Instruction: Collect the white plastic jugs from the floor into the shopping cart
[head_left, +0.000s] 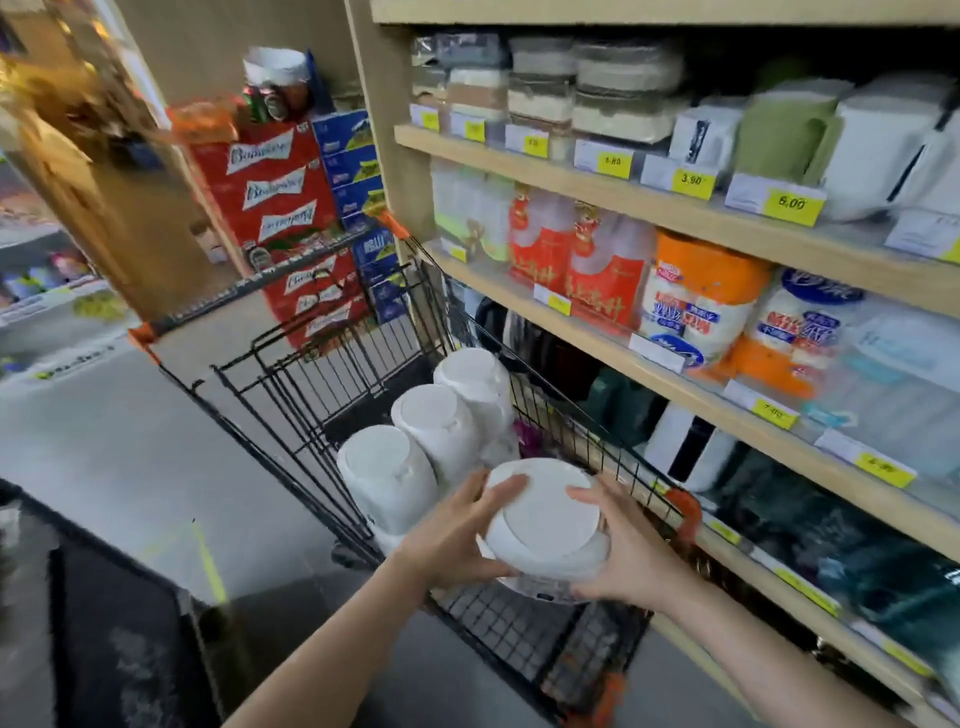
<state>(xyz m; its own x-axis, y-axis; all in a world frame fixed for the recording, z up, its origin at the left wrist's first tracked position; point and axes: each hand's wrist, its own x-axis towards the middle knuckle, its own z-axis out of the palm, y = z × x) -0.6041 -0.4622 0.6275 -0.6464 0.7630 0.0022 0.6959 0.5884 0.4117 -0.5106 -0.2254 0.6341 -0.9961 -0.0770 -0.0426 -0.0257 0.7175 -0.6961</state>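
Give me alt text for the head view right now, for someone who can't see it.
Both hands, left hand and right hand, hold a white plastic jug over the near end of a black wire shopping cart. Three more white jugs already sit in the cart, beside stocked store shelves.

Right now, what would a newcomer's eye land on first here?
Both hands, left hand and right hand, grip a white jug over the near end of the black wire shopping cart. Three more white jugs lie in a row inside it, beside wooden shelves with yellow price tags.
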